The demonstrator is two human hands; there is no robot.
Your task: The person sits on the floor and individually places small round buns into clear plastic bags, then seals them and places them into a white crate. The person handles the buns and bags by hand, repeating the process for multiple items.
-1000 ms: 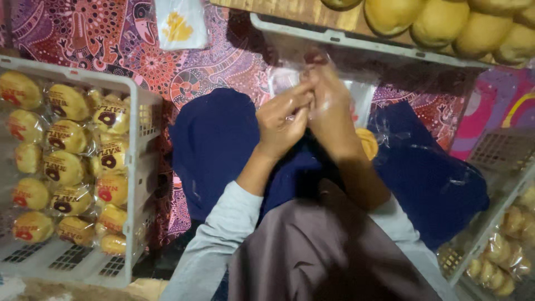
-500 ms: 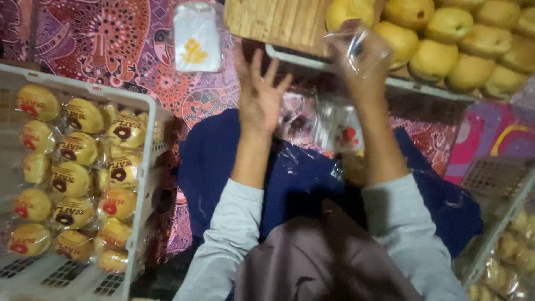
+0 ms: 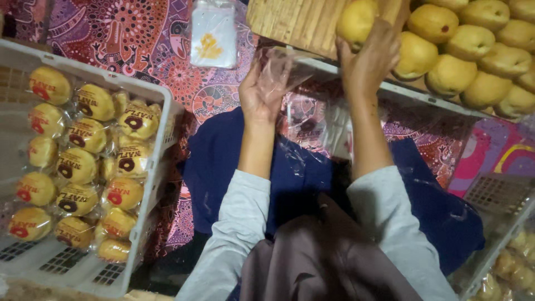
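Note:
My right hand [image 3: 372, 58] reaches up to the tray of unwrapped yellow buns [image 3: 462, 50] and grips one round bun [image 3: 355, 21] at its left end. My left hand [image 3: 262, 89] is raised beside it, fingers holding a clear plastic bag [image 3: 284, 69] that hangs open. A stack of clear printed bags [image 3: 320, 125] lies on my dark blue lap below both hands.
A white plastic crate [image 3: 150, 184] at the left holds several wrapped buns [image 3: 83, 161]. A wooden board [image 3: 295, 22] sits at the top middle, a small white packet [image 3: 213, 33] to its left. Another crate with wrapped buns [image 3: 504, 262] stands at the lower right. Patterned purple cloth covers the floor.
Both hands rose from my lap. My right hand let go of the bag it held and closed on a bun from the tray; my left hand now holds an open clear bag.

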